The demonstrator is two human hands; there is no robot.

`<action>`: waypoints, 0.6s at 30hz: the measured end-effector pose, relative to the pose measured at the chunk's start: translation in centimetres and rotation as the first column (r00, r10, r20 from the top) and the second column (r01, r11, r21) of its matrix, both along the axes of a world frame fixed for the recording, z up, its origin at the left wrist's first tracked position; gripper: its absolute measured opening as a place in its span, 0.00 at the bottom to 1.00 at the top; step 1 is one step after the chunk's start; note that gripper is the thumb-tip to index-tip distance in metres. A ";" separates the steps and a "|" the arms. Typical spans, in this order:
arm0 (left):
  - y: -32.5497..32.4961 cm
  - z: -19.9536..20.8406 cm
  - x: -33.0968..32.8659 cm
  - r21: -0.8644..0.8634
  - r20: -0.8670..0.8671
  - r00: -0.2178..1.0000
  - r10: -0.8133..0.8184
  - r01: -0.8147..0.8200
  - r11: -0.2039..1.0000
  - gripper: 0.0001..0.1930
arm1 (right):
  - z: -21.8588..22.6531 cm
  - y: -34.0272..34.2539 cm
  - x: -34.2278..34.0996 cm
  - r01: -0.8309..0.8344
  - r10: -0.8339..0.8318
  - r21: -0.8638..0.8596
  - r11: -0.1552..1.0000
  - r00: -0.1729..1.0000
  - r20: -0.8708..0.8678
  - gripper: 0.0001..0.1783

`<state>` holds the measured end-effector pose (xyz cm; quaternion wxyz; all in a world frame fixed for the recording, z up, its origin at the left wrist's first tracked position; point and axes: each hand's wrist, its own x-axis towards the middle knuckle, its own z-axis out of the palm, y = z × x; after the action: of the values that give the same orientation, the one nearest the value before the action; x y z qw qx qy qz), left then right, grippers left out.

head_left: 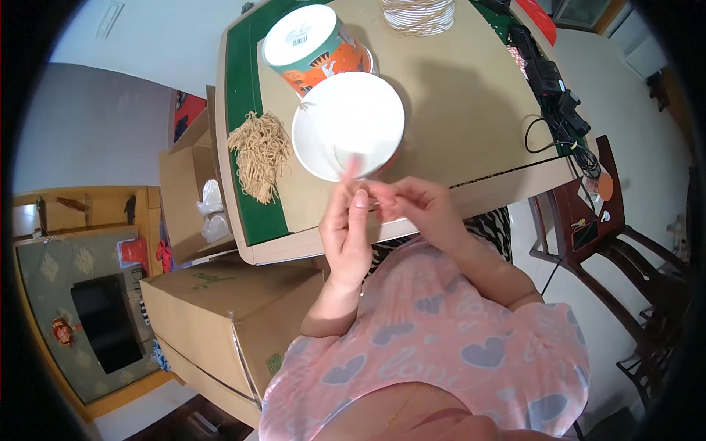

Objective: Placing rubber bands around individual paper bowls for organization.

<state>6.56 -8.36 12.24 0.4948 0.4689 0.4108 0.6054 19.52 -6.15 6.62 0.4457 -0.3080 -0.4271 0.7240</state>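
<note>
Both my hands meet just in front of an open white paper tub [353,110], above the table's near edge. My left hand [346,231] has its thumb and fingers pinched together, its raised fingertips blurred by motion. Beside it, my right hand [430,209] is closed too, its fingertips against the left fingers. Whatever lies between them is too small and hidden to name. A small tan bit clings to the tub's far left rim. To the left of the tub lies a loose heap of tan strings [261,156].
Behind the open tub stands an upturned paper tub [327,59] with orange and green print. A stack of white looped cords [419,15] sits at the far edge. Black adapters and cables [548,81] line the right side. Cardboard boxes [220,309] stand left; a dark wooden chair [588,213] stands right.
</note>
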 end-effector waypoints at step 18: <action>-2.2 -5.0 -2.6 -0.061 -0.508 0.844 0.173 -0.235 0.970 0.05 | 0.2 0.9 1.8 0.242 -0.266 -0.112 0.964 0.879 -0.396 0.09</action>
<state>3.91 -10.58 7.21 0.3318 0.5321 0.6081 0.4868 21.34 -5.25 6.87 0.6066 -0.2166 -0.2592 0.7197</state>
